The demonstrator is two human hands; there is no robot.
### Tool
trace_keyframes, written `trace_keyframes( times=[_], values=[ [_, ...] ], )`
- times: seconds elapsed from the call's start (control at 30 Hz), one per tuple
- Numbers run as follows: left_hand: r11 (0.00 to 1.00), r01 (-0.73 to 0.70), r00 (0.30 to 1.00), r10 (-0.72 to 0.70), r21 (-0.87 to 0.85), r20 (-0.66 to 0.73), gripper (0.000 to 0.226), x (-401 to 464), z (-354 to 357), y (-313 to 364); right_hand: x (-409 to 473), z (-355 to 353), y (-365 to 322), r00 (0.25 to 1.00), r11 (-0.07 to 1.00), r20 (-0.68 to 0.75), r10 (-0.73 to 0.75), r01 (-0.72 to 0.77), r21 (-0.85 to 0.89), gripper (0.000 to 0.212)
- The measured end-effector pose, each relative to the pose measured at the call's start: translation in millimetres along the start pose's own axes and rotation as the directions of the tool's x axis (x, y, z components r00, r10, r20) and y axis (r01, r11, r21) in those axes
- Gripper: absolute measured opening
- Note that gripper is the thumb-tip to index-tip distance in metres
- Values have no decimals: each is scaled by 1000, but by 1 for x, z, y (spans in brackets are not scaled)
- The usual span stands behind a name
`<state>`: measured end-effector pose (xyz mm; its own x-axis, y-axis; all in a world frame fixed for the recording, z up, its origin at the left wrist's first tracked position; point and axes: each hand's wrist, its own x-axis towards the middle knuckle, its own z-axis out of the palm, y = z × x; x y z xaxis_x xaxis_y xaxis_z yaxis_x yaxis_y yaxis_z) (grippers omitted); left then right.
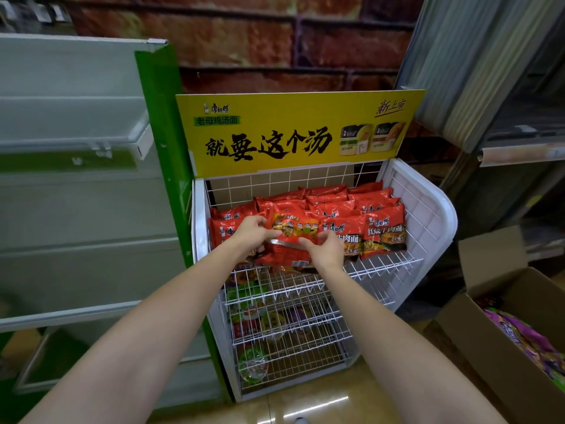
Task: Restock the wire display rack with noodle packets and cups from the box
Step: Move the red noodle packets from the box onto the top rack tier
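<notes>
We hold a red noodle packet (290,240) over the top shelf of the wire rack (428,215), left hand (252,235) and right hand (325,249) gripping its ends, fingers (308,241) curled around it, near the shelved packets (360,206).

A shop: branded noodle display rack (422,209), shelving (76,148).

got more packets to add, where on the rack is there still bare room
Top shelf: bare wire along the front right, below the red packets; its back and left are packed. Both hands hold a packet at front middle. Lower tiers are bare on the right, with cups on the left.
</notes>
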<state>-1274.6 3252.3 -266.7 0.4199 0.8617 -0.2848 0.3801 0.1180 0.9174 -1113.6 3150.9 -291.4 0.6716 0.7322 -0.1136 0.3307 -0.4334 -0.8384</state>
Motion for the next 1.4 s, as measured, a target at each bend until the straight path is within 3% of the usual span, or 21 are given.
trace_keyframes(
  times=[0.1,0.2,0.3,0.4,0.5,0.63,0.73,0.83,1.0,1.2,1.4],
  values=[
    [997,-2,999,-1,-74,-41,20,-2,4,11,-5,7,-13,979,981,205,12,-51,188,73],
    [998,-19,990,27,-57,141,28,-14,0,24,-6,5,-20,954,914,297,46,-160,372,112],
    [998,18,942,6,-66,336,30,-22,1,33,-8,-7,-25,947,917,322,6,-134,377,103],
    [998,38,904,-17,-41,426,33,-21,10,32,-5,-16,-18,965,925,261,31,-127,358,85],
    [999,33,934,-27,-10,356,33,-18,24,28,-4,-20,-6,980,919,191,58,-127,374,44],
    [997,80,981,-81,13,178,40,-10,34,22,-7,-27,7,980,886,187,72,-149,439,24],
    [992,111,982,-118,53,145,65,-9,33,17,-10,-30,7,972,834,207,110,-203,513,38],
    [991,131,976,-124,-30,180,83,-11,34,14,-12,-36,4,960,792,258,105,-238,563,57],
    [974,153,974,-120,-167,192,96,-11,35,8,-15,-45,8,975,826,220,44,-159,541,44],
    [976,107,991,-91,-192,94,90,-12,71,14,-11,-55,25,990,947,-54,132,-110,302,68],
    [992,52,998,-48,-115,39,86,-2,109,26,24,-67,54,963,952,-92,253,-231,201,79]
  ],
)
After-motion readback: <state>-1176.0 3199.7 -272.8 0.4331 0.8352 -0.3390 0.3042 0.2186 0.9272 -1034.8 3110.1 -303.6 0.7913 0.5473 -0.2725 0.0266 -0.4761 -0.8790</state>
